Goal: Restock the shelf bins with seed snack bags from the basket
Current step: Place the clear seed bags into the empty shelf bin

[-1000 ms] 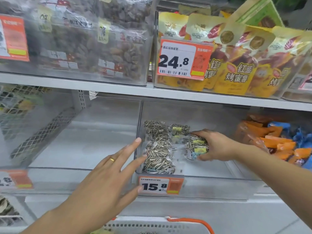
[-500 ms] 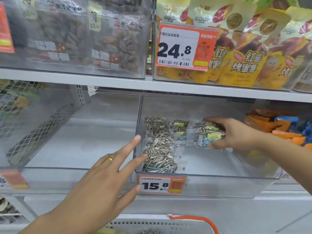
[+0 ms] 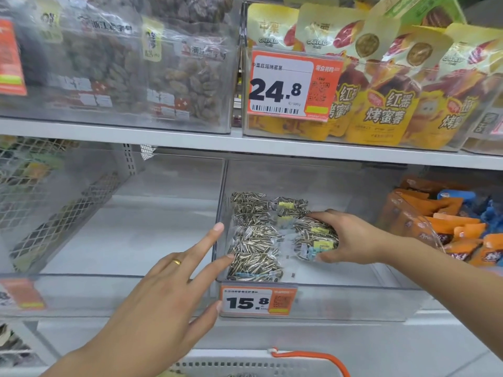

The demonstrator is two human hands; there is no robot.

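A clear shelf bin [image 3: 353, 303] with a 15.8 price tag [image 3: 257, 302] holds several clear bags of striped sunflower seeds [image 3: 254, 240] along its left side. Inside this bin, my right hand [image 3: 351, 236] grips a seed bag [image 3: 313, 239] with a yellow label, low over the bin floor beside the others. My left hand [image 3: 163, 297] is open with fingers spread, its fingertips touching the bin's front left corner. The white basket [image 3: 245, 367] with an orange handle [image 3: 313, 359] shows at the bottom edge.
To the left stands a clear bin [image 3: 122, 289] with nothing in it. To the right a bin holds orange and blue snack packs [image 3: 462, 229]. The upper shelf carries bins of dried fruit [image 3: 163, 72] and yellow sweet-potato bags [image 3: 381, 104] with a 24.8 tag [image 3: 288, 87].
My right hand has brought the seed bag back leftward and down, next to the bags lying in the bin. My left hand has stayed at the bin's corner.
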